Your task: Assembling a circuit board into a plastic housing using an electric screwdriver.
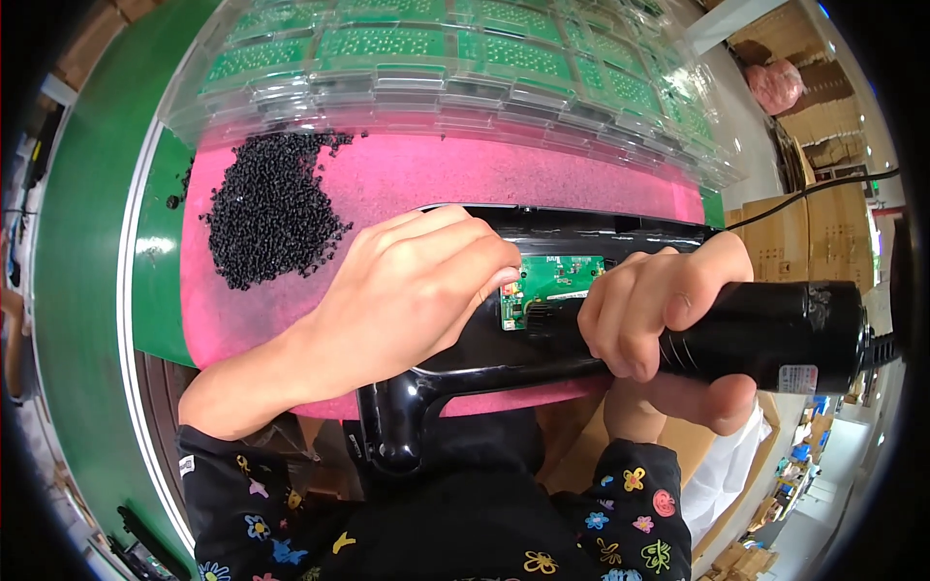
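Note:
A glossy black plastic housing (484, 353) lies in front of me, with a handle-like arm reaching down to the near left. Inside it sits a green circuit board (557, 276). My right hand (668, 305) is wrapped round a thick black electric screwdriver (775, 334), held almost level, its ribbed tip end pointing left over the board's near part. At the board's left edge is my left hand (417, 281), thumb and forefinger pinched together against it. Whatever small thing those fingers may hold is hidden.
Left of the housing, a heap of small black screw-like parts (271, 208) lies on the pink mat (417, 160). Stacked clear plastic trays (387, 77) with green boards stand at the back. A black cable (814, 194) runs off right, near cardboard boxes (809, 237).

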The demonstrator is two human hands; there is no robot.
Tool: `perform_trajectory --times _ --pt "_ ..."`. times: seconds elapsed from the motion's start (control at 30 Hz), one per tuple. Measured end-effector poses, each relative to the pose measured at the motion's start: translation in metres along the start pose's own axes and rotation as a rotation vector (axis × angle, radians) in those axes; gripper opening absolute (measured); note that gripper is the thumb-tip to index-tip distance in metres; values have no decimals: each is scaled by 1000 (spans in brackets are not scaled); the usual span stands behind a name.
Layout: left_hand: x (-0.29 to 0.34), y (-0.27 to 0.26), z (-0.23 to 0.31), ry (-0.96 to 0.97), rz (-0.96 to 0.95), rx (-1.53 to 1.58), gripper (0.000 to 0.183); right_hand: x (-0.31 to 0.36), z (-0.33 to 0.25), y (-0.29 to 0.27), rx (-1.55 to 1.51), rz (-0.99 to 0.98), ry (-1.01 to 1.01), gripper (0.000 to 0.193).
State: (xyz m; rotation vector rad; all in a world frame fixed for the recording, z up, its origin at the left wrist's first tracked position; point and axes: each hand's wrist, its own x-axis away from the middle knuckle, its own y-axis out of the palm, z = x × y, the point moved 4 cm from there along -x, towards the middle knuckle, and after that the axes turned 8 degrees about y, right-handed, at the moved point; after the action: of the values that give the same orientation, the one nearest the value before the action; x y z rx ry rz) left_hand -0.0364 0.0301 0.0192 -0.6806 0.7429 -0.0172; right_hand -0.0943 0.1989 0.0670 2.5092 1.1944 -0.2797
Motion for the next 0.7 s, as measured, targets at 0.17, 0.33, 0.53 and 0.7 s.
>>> perform_trajectory --times 0.17,0.33,0.53,0.7 --pt "0 -1 3 17 -25 -18 12 0 1 0 -142 -147 -53 60" --pt "3 2 3 36 -55 -39 12 -9 6 9 -112 -285 -82 55" --pt "5 4 3 53 -83 -49 12 -12 10 9 -92 -279 -7 55" --pt "5 5 4 57 -113 -30 12 -10 7 10 -28 -303 -7 57"
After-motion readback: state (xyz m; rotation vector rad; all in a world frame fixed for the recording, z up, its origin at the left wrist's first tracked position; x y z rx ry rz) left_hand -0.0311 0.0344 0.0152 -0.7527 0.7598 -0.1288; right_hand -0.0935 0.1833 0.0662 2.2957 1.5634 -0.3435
